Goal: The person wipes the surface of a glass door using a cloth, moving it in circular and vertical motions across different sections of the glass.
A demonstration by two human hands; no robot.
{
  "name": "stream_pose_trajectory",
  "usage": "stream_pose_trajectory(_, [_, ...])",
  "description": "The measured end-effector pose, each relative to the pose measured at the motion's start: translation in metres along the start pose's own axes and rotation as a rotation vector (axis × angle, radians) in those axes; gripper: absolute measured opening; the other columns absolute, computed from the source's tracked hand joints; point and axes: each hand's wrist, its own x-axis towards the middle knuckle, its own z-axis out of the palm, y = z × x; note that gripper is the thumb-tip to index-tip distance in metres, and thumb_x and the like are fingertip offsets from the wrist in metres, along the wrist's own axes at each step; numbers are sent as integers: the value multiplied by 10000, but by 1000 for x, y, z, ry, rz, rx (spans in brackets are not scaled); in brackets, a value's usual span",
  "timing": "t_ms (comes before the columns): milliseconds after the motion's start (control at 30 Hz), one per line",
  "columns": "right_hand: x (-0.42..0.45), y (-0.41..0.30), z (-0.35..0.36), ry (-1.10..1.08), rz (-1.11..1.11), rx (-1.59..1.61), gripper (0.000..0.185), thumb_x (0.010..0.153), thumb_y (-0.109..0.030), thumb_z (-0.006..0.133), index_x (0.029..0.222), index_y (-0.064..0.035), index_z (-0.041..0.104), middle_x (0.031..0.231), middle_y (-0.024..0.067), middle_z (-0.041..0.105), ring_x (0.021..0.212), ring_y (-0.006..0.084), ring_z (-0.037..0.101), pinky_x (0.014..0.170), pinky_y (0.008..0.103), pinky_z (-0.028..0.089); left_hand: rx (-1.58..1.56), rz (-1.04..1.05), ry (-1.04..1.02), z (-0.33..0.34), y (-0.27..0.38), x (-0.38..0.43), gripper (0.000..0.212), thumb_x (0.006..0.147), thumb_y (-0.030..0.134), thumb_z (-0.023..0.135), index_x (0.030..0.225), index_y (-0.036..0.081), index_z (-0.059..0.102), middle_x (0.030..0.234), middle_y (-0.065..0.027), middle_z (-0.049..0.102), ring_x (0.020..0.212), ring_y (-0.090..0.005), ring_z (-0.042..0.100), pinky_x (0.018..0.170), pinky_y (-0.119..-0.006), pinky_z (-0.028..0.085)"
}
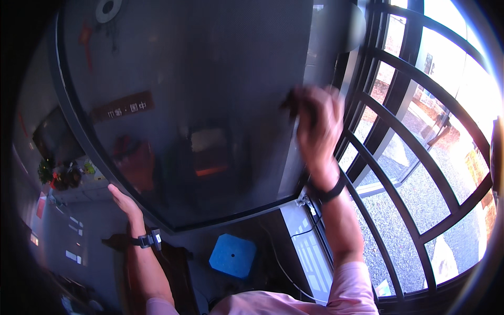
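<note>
A large dark pane in a slim metal frame fills the upper middle and carries reflections. My right hand, blurred, is curled in front of the pane's right side. It seems closed around a dark cloth-like thing, too blurred to name surely. My left hand is at the frame's lower left edge, fingertips pointing up along it; whether it grips the frame cannot be told. A black strap with a small device circles the left wrist, and a black band the right.
A blue plastic stool stands below the pane. Dark window bars curve along the right, with gravel ground outside. A pale cable trails beside the sunlit sill. Dark wooden furniture stands beside my left forearm.
</note>
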Motion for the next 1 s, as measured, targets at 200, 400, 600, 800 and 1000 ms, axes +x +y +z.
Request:
stream_pose_trajectory(200, [37,29,45,105,37,-39,225,849,-20,694,1068,-27,641,1026,177,637,956,375,626,835,445,525,12,-50,-7,7,11,-5,828,1028,595,377,1511,-75,309,1577,-160,347,1430,-279,354,1176,-331,260])
stream_pose_trajectory(400, [-190,-51,22,-681,171,113,494,728,41,620,1217,11,555,1093,209,534,1016,381,572,841,450,535,77,-14,7,6,0,2,857,1023,599,387,1519,-90,266,1610,-182,280,1474,-286,295,1202,-324,210])
stream_pose_trajectory(600, [-40,1,3,-181,-8,-55,459,750,79,606,1197,-23,577,1146,222,559,1015,420,587,845,471,530,4,-24,-24,1,-5,2,833,1031,578,394,1506,-99,290,1599,-176,306,1461,-271,313,1196,-316,223])
stream_pose_trajectory(800, [31,39,24,-38,39,-112,419,833,88,548,1232,-32,591,1237,202,572,1077,396,572,925,458,501,-18,-49,-81,2,0,0,808,1037,575,377,1494,-90,335,1560,-160,378,1414,-271,382,1169,-313,269])
stream_pose_trajectory(1000, [-170,-8,-9,-663,230,-144,513,762,81,588,1271,24,558,1201,210,566,1064,380,597,899,430,548,61,61,6,1,-14,11,815,1034,566,404,1486,-109,331,1557,-183,374,1413,-282,382,1174,-324,264])
